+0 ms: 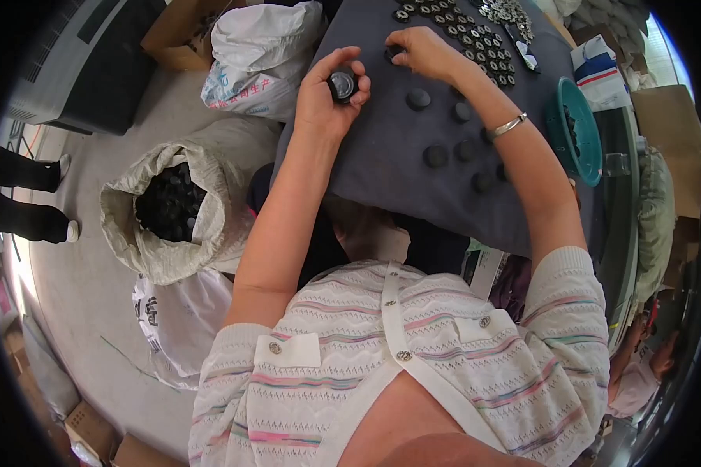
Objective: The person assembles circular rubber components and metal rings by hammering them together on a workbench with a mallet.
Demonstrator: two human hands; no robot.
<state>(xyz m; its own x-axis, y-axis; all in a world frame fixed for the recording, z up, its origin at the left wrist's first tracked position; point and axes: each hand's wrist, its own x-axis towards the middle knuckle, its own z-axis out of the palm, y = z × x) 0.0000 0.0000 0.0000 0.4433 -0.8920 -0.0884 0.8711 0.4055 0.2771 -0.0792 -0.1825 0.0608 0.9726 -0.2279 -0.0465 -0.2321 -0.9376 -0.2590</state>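
My left hand is raised at the table's left edge, fingers curled round a black round cap whose greyish inner face shows. My right hand is farther right over the grey cloth, fingertips pinched at a small dark piece that they partly cover. Beside it, rows of small dark round parts with pale centres lie on the cloth. Several loose black discs are spread nearer to me, some partly under my right forearm. A pile of small silvery pieces sits at the far edge.
A teal basket holding dark parts stands at the table's right. An open woven sack full of black discs stands left on the floor, near a white bag and a cardboard box. Another person's legs show far left.
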